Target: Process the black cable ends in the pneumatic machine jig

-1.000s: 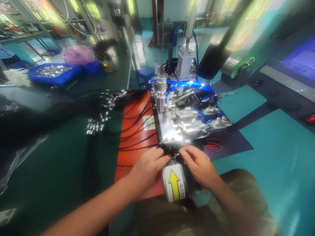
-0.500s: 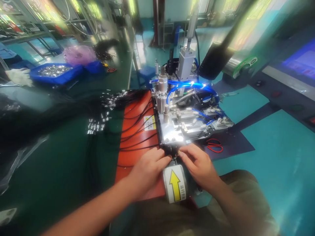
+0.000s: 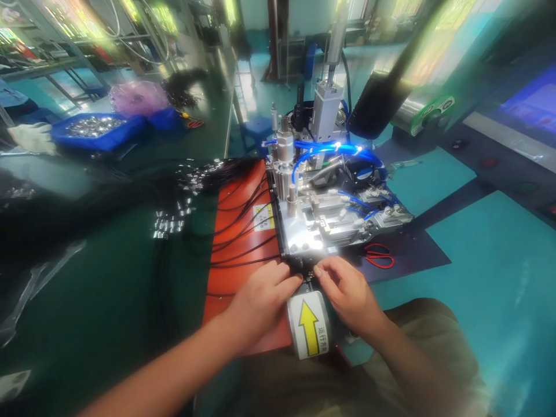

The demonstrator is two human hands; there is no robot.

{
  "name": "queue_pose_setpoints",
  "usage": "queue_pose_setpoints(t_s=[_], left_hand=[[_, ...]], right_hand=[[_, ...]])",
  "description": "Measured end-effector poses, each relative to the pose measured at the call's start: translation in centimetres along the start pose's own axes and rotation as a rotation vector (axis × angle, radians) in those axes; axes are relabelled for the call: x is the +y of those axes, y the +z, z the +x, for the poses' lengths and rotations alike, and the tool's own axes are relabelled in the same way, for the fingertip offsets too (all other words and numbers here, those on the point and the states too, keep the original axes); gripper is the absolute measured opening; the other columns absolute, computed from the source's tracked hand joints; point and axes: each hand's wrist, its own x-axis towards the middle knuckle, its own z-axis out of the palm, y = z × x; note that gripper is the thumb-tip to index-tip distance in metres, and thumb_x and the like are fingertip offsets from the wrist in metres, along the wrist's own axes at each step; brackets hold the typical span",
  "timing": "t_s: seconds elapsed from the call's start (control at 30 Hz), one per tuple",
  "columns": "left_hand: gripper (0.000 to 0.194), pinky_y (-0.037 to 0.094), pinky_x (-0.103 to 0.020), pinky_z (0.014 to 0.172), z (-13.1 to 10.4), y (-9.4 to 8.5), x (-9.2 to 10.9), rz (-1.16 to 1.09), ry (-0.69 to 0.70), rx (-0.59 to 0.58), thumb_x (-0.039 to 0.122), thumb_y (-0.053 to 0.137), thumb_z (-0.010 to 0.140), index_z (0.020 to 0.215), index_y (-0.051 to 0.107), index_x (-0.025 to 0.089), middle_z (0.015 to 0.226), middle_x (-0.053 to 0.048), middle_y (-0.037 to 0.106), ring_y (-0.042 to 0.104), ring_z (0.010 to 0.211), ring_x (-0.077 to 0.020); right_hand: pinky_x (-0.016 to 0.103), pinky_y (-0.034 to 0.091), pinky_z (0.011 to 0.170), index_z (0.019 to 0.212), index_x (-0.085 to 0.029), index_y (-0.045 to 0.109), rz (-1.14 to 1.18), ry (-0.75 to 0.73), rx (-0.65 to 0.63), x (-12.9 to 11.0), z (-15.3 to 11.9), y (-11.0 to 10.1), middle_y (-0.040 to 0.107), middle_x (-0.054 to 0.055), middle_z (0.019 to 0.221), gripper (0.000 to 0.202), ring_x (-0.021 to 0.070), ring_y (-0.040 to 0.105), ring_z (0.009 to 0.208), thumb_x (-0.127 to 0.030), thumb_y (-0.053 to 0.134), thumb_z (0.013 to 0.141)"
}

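My left hand (image 3: 268, 291) is closed at the near edge of the machine (image 3: 304, 229), thumb and fingers pressed together over the end of the red board (image 3: 234, 249). What it pinches, if anything, is hidden. Facing it, my right hand (image 3: 345, 289) is closed in a pinch, its fingertips at a tiny shiny part too small to name. A narrow gap separates the two hands. Just below them is a white label with a yellow arrow (image 3: 308, 327). Several black cables (image 3: 243, 263) lie across the red board, running to the machine's left side.
Red-handled scissors (image 3: 380, 256) lie right of the machine. A bundle of black cables with shiny metal ends (image 3: 169, 223) covers the green table at left. Farther back stand a blue tray of metal parts (image 3: 93, 128) and a white glove (image 3: 32, 136). A control panel (image 3: 499, 139) is at right.
My right hand's fingers have drawn in slightly, and its wrist has turned a little. My left hand stays in place. The view has shifted very slightly.
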Motion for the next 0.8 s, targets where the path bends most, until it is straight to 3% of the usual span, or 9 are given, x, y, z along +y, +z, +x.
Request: queue_pose_setpoints(t_s=[0.3, 0.5, 0.67, 0.8], left_hand=[[0.027, 0.047, -0.039, 0.077, -0.1, -1.3, 0.7, 0.096, -0.035, -0.085, 0.012, 0.046, 0.095, 0.115, 0.064, 0.019, 0.102, -0.008, 0.062, 0.052, 0.090, -0.0233], [0.025, 0.049, -0.034, 0.073, -0.4, -1.1, 0.6, 0.074, -0.127, -0.072, 0.006, 0.044, 0.093, 0.105, 0.064, 0.015, 0.087, -0.006, 0.060, 0.054, 0.081, -0.0198], [0.020, 0.049, -0.034, 0.075, 0.0, -2.0, 1.3, 0.088, -0.183, -0.094, 0.008, 0.049, 0.091, 0.098, 0.066, 0.017, 0.090, -0.007, 0.059, 0.056, 0.086, -0.0209], [0.019, 0.047, -0.031, 0.069, 0.6, -3.1, 2.2, 0.110, -0.234, -0.213, 0.013, 0.050, 0.091, 0.095, 0.067, 0.018, 0.089, -0.007, 0.057, 0.057, 0.081, -0.0207]], right_hand=[[0.027, 0.042, 0.065, 0.082, -0.019, 0.060, 0.096, 0.116, -0.038, -0.2, 0.1, 0.3, 0.061, 0.000, 0.077, 0.021, 0.0170, 0.056, 0.071, -0.032, 0.049, 0.095], [0.027, 0.041, 0.064, 0.082, -0.019, 0.061, 0.101, 0.113, 0.013, -0.4, -0.1, 0.3, 0.060, 0.000, 0.075, 0.023, 0.0171, 0.056, 0.070, -0.033, 0.050, 0.096], [0.027, 0.040, 0.067, 0.085, -0.020, 0.061, 0.062, 0.023, 0.201, -1.6, -2.8, 0.0, 0.058, 0.001, 0.079, 0.021, 0.0171, 0.055, 0.072, -0.032, 0.049, 0.098], [0.026, 0.039, 0.064, 0.082, -0.020, 0.059, 0.133, -0.070, 0.037, -3.8, -6.0, 0.0, 0.054, 0.000, 0.077, 0.019, 0.0151, 0.052, 0.069, -0.026, 0.049, 0.098]])
